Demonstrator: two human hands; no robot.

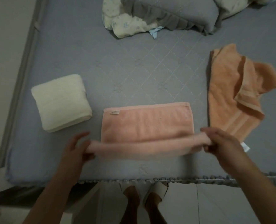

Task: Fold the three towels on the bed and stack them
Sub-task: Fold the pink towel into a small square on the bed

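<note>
the soft pink terry towel with a small white label (147,125) lies flat on the grey quilted bed (134,75), directly ahead of both hands, already reduced to a wide band. its near long edge is lifted off the bed and stretched between the hands. the left hand (79,147) pinches the left end of that raised edge, thumb and fingers closed on the cloth. the right hand (221,143) does the same at the right end, fingers curled around the fabric. the lifted edge is blurred, so exactly how the cloth sits inside each grip is hard to make out.

further left of the left hand, and a little beyond it, sits the cream towel folded into a thick square bundle (61,102), apart from the pink one. that one looks finished. just beyond the right hand lies the orange towel with a ribbed band (237,94), loosely rumpled and only partly doubled over, its near corner close to the right hand's knuckles. it appears not yet folded.

by this reckoning the job is near its middle: one towel done, the second mid-fold, the third waiting, and no stack begun. what seems to remain is carrying the pink towel's raised edge over to the far edge, halving it down to match the cream bundle, folding the orange one, then piling all three.

far ahead of the hands, a grey frilled pillow (174,12) and a pale flowered quilt (124,25) lie bunched, clear of the work.
</note>
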